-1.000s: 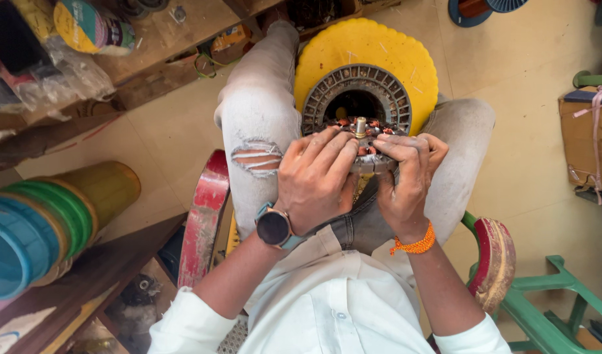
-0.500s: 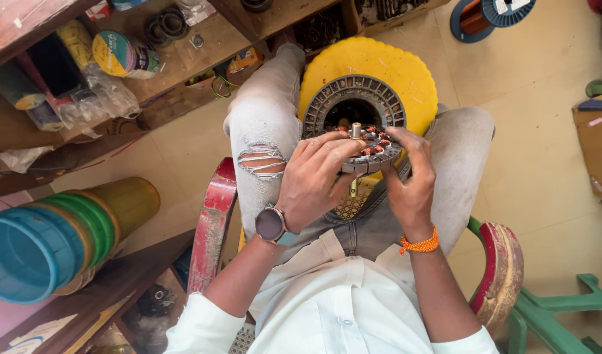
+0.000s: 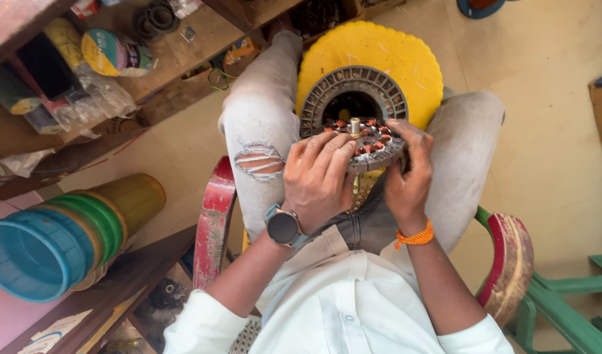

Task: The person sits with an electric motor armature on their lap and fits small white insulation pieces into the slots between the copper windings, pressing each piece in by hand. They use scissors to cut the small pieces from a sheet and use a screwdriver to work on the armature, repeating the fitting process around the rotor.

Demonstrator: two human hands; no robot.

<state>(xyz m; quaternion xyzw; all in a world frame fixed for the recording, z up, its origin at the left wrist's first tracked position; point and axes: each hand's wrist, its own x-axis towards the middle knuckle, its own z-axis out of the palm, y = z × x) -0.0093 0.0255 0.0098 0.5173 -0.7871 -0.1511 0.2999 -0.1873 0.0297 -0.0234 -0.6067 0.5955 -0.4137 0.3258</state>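
Item: round motor winding core [image 3: 370,141], grey w/ copper-orange coils and a short metal shaft in centre. Loc: over the person's lap, between the knees, held tilted toward the camera.

Left hand [image 3: 317,180]: fingers curled together, clamped on the core's near-left edge; fingertips lie on the coil face. Watch w/ dark round face on the wrist.

Right hand [image 3: 409,174]: fingers wrapped round the core's right rim, thumb on top; grips it. Orange thread band on the wrist.

Behind core, touching or just beside it: grey slotted metal ring [image 3: 353,95], upright, dark hole in the middle. Behind that: yellow round plastic stool top [image 3: 396,56], scalloped edge, on the floor btw the legs.

Packages/labels, upper left on wooden shelf [image 3: 202,33]: round flat pack [image 3: 111,52], yellow/green/pink print; clear plastic bags [image 3: 101,98] just below it; yellowish bag [image 3: 65,42] to its left; dark rings at the top edge. Print too small to tell.

Lower left: stack of plastic tubs [image 3: 58,239] lying on their side, blue outermost, then green and yellow-brown, on a low wooden board. Paper slip w/ blue round mark at bottom left.

Seat: chair w/ red, worn armrests [image 3: 212,226] either side of the person. Green frame [image 3: 563,308] at lower right. Floor [image 3: 543,144] beige, marked.
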